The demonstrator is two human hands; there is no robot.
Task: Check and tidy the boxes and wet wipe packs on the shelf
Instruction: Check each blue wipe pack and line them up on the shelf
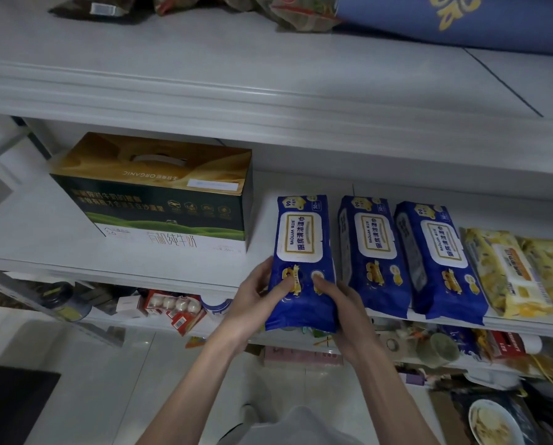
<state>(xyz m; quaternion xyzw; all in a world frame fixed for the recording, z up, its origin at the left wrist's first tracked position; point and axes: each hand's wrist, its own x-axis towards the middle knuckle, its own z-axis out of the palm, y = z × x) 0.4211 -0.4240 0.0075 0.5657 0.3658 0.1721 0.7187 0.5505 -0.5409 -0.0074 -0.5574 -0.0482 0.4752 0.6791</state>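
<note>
The first blue wet wipe pack [301, 252] lay lengthwise on the middle shelf [44, 245] with its label side up. Its near end stuck out over the front edge of the shelf, and both hands held this near end. The left hand [256, 297] took the left side with the thumb on the top face. The right hand [342, 306] took the right side in the same manner, and its other fingers were hidden under the pack. So each grip was narrow and closed on the pack.

I think two hands were used because the pack looked soft. Pushed from one corner it would probably bend or turn, but held on both sides it could slide straight.

To the right, the second blue pack [373, 252] and the third blue pack [439, 261] lay in the same direction, close together and a little slanted. Their near ends also hung over the edge. A gap separated the held pack from them, so it was probably being lined up as the first of the row.

Further right lay two yellow packs [506, 274]. To the left stood a milk box [159, 194] with a carry handle, near the held pack but apart from it.

As I judge it, the overhanging ends could slip off, so pushing the packs deeper seemed the sensible next move.
</note>
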